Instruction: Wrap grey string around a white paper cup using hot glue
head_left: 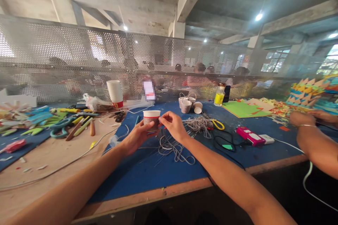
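Observation:
A paper cup [151,114] with a white rim and a red band stands upright in my left hand [136,136], fingers wrapped round it from the left. Its lower part looks grey-brown, partly behind my thumb. At the cup's right side, my right hand [173,125] is closed in a pinch; what it holds is too small to make out. Loose grey cord [175,150] lies in loops on the blue mat [142,172] below my hands. A thicker bundle of cord [199,124] rests to the right. Behind it are several grey-covered small cups [186,106], some with handles.
A stack of paper cups [114,91] stands back left, near blue-handled scissors [62,126] and tools. Rightward are yellow-handled scissors [218,124], a pink power strip [250,136], a bottle [219,96] and green sheets [244,109]. Another person's arm [315,140] reaches in. Perforated metal screen [163,66] behind.

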A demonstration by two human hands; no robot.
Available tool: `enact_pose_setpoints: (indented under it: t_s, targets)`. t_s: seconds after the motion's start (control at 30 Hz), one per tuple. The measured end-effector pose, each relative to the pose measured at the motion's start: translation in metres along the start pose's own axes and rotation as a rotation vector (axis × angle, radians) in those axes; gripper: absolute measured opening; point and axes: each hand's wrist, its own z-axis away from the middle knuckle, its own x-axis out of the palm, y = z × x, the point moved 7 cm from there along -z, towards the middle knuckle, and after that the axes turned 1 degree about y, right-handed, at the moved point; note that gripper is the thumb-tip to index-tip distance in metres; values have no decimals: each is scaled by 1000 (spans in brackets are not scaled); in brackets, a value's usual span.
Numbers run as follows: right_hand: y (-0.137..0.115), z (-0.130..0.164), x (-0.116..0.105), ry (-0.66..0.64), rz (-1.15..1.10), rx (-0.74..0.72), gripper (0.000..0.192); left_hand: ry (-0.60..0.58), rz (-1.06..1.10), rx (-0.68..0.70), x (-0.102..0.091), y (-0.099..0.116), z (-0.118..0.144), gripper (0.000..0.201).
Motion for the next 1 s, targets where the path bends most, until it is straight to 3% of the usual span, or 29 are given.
enact_pose_setpoints:
  t_s: [1.0]
  targets:
    - [3, -1, 0, -6, -19, 33, 21, -55, 4, 16, 1, 0, 0, 43]
